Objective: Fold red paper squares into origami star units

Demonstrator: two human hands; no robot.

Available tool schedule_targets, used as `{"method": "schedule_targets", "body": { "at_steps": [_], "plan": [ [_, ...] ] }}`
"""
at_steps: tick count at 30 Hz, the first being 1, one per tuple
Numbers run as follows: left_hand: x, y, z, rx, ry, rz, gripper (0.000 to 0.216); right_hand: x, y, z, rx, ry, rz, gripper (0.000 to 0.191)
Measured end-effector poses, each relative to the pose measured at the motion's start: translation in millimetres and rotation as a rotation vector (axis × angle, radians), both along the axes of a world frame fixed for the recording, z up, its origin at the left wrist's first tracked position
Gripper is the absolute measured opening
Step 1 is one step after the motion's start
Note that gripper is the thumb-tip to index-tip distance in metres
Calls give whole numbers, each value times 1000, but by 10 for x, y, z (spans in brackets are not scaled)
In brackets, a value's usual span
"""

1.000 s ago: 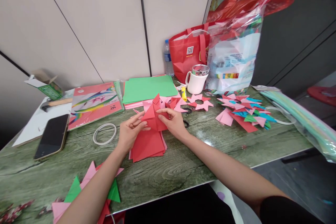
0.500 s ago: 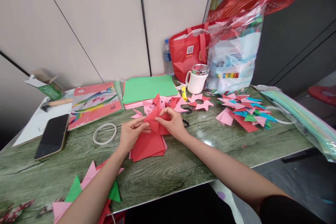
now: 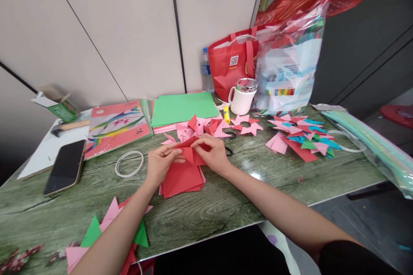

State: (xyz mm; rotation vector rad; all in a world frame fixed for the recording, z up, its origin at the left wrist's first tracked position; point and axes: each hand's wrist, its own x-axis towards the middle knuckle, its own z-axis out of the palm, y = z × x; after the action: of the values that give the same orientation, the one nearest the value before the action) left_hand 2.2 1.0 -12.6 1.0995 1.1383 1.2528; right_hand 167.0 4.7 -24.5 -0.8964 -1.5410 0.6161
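Between my two hands is a partly folded red paper (image 3: 187, 154). My left hand (image 3: 162, 162) pinches its left side between thumb and fingers. On the other side my right hand (image 3: 211, 153) grips the upper right edge, thumb toward me. Beneath the folded piece lies a stack of red paper sheets (image 3: 180, 182), with pink edges peeking out. Just beyond my hands sit pink and red folded paper pieces (image 3: 201, 126). Black-handled scissors (image 3: 229, 151) show partly beside my right hand.
Left stand a phone (image 3: 65, 166), a paper pack (image 3: 118, 129) and a white ring (image 3: 129, 164). Green paper (image 3: 183, 109), a glue stick (image 3: 226, 114), a white mug (image 3: 242, 99) and a red bag (image 3: 222, 62) are behind. Folded stars (image 3: 298, 135) lie right; another (image 3: 92, 232) is under my left forearm.
The top point of the red paper has come down, folded toward me, so the upper edge is now lower and flatter. Both hands stay in nearly the same place.
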Motion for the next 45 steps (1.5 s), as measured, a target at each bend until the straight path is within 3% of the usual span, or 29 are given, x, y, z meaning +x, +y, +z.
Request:
{"method": "schedule_targets", "body": {
  "at_steps": [4, 15, 23, 45],
  "plan": [
    [10, -7, 20, 3, 2, 14, 35, -1, -4, 5, 57, -27, -16, 18],
    [1, 3, 16, 13, 45, 19, 29, -14, 13, -13, 33, -39, 13, 8],
    [-28, 35, -11, -56, -103, -62, 27, -4, 24, -48, -18, -54, 64, 18],
    [-23, 45, -8, -71, -79, 14, 25, 11, 51, -67, -74, -43, 164, 25]
  ]
}}
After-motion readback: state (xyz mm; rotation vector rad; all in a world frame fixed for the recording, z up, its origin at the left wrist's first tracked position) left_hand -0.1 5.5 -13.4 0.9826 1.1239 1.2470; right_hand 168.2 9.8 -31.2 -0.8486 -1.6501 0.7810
